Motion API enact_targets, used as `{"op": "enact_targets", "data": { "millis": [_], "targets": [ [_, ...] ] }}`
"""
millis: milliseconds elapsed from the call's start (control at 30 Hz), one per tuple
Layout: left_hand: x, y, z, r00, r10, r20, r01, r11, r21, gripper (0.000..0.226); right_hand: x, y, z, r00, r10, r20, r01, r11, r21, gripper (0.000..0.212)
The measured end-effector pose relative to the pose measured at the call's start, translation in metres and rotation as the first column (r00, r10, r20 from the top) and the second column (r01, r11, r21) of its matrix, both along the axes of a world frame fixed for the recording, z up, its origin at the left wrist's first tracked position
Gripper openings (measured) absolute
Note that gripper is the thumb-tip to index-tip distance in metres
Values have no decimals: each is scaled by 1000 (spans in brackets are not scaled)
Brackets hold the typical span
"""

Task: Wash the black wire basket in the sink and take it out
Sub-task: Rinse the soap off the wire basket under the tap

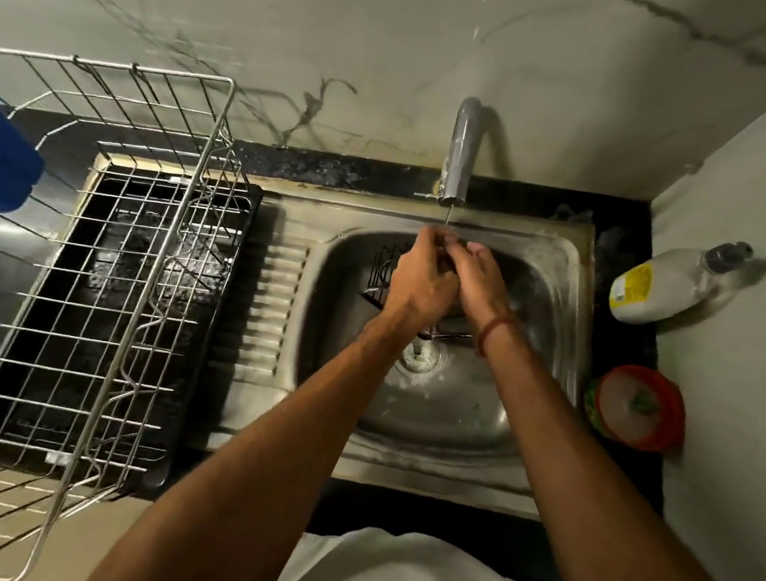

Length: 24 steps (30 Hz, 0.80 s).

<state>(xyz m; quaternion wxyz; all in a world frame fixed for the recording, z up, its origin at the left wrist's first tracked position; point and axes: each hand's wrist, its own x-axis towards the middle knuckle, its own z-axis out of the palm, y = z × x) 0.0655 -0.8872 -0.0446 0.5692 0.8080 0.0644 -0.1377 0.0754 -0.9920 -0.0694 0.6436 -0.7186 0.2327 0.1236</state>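
Lying in the sink point(558, 281), black wire basket point(381, 266) sits below fingers point(434, 241).

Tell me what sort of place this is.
Most likely a home kitchen's washing-up corner: a steel sink under a tap, a wire dish rack beside it, and a soap bottle.

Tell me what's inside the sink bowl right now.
In the sink a black wire basket stands at the back left, with a drain in the middle. Both hands cover most of the basket, so its shape and any contents are hidden.
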Motion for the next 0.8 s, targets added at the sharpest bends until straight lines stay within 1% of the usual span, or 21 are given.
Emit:
{"op": "enact_targets", "data": {
  "millis": [67,100,133,167,200,267,300,333,367,400,433,467,500,533,633,733,800],
  "targets": [
    [-4,10,-4,990,-142,-8,142,989,-47,52,5,-4,2,997,40,-68,-44,997,-62,45],
    [-7,16,-8,984,-177,3,177,983,-38,56,5,-7,1,994,59,-97,-70,991,-113,49],
    [-12,23,-12,985,-167,32,167,986,-16,59,1,-10,0,991,70,-112,-89,981,-172,54],
    [-18,29,-18,993,-94,69,93,996,16,59,-1,-13,-4,988,91,-121,-118,964,-237,54],
    [-26,36,-21,993,24,114,-29,999,42,54,-5,-16,-8,986,110,-128,-143,945,-295,51],
    [-39,52,-33,944,286,166,-302,950,79,41,-11,-19,-16,980,114,-166,-171,904,-392,39],
    [-41,61,-43,913,370,173,-390,915,99,37,-13,-20,-20,978,100,-185,-172,887,-428,34],
    [-43,69,-51,901,413,131,-427,898,108,38,-15,-20,-23,977,77,-197,-160,878,-452,32],
    [-42,76,-55,903,428,25,-429,901,68,45,-17,-20,-24,978,50,-201,-138,879,-457,31],
    [-39,79,-55,903,406,-138,-411,911,-7,53,-19,-21,-25,981,15,-195,-103,889,-446,32],
    [-37,78,-53,894,340,-293,-386,915,-115,54,-22,-22,-26,982,-16,-189,-66,905,-421,34],
    [-36,79,-51,886,247,-393,-352,910,-221,44,-26,-23,-29,981,-43,-187,-36,917,-396,35],
    [-34,79,-48,889,175,-422,-316,903,-292,29,-30,-23,-29,983,-59,-176,-10,930,-368,36],
    [-32,78,-44,903,134,-409,-281,903,-325,22,-33,-24,-30,985,-66,-161,7,940,-342,37],
    [-28,82,-44,929,78,-361,-211,915,-345,39,-41,-22,-29,990,-80,-114,44,957,-287,41],
    [-34,93,-49,964,42,-262,-141,918,-370,46,-54,-22,-32,993,-108,-47,93,964,-248,37],
    [-43,99,-53,980,41,-196,-117,910,-399,51,-66,-20,-40,995,-102,-12,96,963,-250,35]
  ]
}}
